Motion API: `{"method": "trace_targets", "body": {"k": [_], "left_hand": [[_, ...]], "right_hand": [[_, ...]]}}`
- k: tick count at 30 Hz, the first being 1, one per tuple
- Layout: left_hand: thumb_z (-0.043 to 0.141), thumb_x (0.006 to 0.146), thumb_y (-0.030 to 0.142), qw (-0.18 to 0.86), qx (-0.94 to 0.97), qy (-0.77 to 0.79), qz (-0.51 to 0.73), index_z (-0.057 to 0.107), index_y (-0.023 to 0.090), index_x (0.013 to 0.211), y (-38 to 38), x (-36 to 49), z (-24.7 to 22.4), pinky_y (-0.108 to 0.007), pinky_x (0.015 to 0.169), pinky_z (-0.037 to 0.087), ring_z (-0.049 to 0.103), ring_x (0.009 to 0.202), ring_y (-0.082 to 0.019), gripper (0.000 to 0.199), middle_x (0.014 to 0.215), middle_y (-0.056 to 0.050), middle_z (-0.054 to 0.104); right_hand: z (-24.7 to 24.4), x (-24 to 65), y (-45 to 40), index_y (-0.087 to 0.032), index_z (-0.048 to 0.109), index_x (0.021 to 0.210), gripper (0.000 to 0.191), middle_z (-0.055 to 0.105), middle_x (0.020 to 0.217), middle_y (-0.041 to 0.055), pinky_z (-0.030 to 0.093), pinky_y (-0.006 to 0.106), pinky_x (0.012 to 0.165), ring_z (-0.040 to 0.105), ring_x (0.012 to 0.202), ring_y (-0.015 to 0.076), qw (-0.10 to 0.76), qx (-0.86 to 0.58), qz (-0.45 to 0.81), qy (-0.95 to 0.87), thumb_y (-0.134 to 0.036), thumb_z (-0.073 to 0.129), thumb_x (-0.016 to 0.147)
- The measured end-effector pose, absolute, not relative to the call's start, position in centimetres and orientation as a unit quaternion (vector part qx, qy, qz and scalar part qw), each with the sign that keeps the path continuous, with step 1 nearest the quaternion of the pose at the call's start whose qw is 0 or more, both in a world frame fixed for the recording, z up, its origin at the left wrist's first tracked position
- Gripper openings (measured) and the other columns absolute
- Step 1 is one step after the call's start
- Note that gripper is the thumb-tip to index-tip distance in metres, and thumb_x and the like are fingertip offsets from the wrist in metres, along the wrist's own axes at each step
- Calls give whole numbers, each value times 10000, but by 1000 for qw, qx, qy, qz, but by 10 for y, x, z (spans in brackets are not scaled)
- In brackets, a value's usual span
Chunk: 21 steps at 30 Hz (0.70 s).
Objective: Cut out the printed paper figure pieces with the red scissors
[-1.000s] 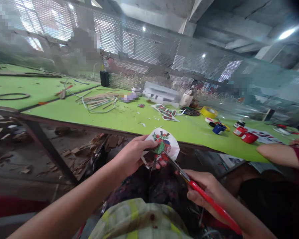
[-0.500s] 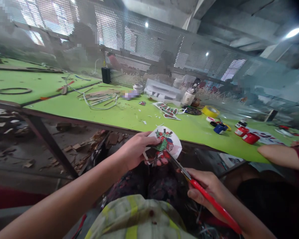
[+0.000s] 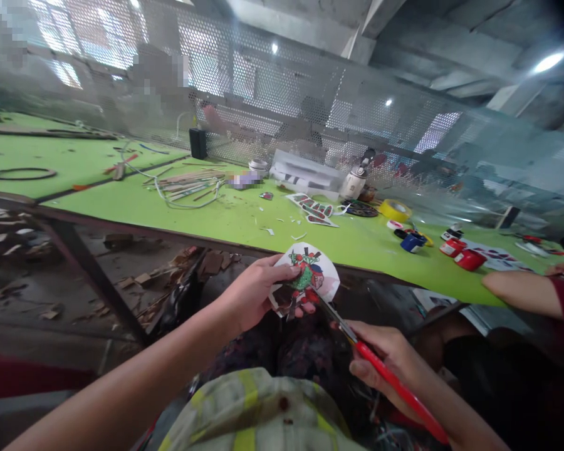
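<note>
Between the thumb and fingers of my left hand [image 3: 266,282] is a white sheet of paper [image 3: 329,285] with a painted figure in green, red and blue. The sheet is partly cut around the figure, and my fingertips show below it. My right hand [image 3: 380,351] grips a pair of scissors [image 3: 395,385] with red handles. The scissor blades reach up to the left and meet the paper at the figure's lower right edge. Both hands are above my lap, in front of the table's near edge. How far apart the blades are is hard to see.
On the green table [image 3: 244,219] lie cut paper pieces [image 3: 313,208], thin sticks [image 3: 192,183], yellow tape [image 3: 395,210], a blue paint jar [image 3: 412,242] and red paint jars [image 3: 470,259]. Another person's arm [image 3: 521,291] rests at the right. A perforated screen [image 3: 272,94] stands behind.
The view has shifted slightly. The paper is tilted a little differently in my left hand, and the scissors stay at the figure's edge.
</note>
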<state>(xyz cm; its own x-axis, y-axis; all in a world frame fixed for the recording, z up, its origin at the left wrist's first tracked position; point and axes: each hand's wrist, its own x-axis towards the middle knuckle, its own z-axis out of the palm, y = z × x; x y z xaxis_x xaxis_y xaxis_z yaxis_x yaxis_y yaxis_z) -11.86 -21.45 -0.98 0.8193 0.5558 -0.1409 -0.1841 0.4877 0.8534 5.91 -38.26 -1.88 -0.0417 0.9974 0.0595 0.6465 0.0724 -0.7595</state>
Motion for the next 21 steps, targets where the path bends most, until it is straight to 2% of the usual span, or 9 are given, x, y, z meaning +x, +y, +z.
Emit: {"method": "trace_targets", "body": {"k": [2, 6, 8, 13, 21], "left_hand": [[579, 836, 212, 834, 459, 203, 230, 616, 116, 950, -218, -119, -13, -283, 498, 533, 687, 581, -220, 154, 800, -162, 724], [580, 843, 219, 833, 459, 203, 233, 602, 119, 935, -224, -118, -15, -273, 502, 526, 681, 582, -212, 137, 768, -145, 716], [578, 844, 208, 831, 454, 210, 244, 593, 119, 931, -226, -116, -14, -265, 496, 524, 681, 579, -210, 126, 745, -133, 711], [579, 844, 199, 827, 446, 218, 264, 590, 109, 935, -229, -114, -13, -269, 489, 534, 684, 567, -214, 128, 738, -133, 714], [566, 854, 194, 826, 456, 215, 252, 587, 108, 935, -225, -112, -18, -258, 456, 529, 682, 551, -207, 120, 745, -128, 717]], "right_hand": [[-21, 59, -383, -112, 647, 1056, 453, 493, 685, -8, 333, 233, 529, 393, 569, 120, 314, -618, 289, -660, -514, 561, 865], [-28, 58, -381, -99, 625, 1111, 677, 479, 670, -8, 320, 243, 516, 400, 575, 131, 338, -618, 320, -633, -696, 485, 822], [-31, 57, -381, -97, 618, 1110, 728, 453, 666, -15, 292, 246, 505, 368, 570, 125, 353, -619, 341, -614, -738, 466, 800], [-38, 57, -381, -82, 590, 1108, 707, 410, 649, -35, 240, 246, 489, 307, 549, 105, 382, -603, 395, -578, -712, 516, 797], [-37, 58, -383, -64, 578, 1111, 739, 375, 648, -42, 222, 248, 489, 290, 544, 101, 363, -612, 391, -584, -730, 483, 805]]}}
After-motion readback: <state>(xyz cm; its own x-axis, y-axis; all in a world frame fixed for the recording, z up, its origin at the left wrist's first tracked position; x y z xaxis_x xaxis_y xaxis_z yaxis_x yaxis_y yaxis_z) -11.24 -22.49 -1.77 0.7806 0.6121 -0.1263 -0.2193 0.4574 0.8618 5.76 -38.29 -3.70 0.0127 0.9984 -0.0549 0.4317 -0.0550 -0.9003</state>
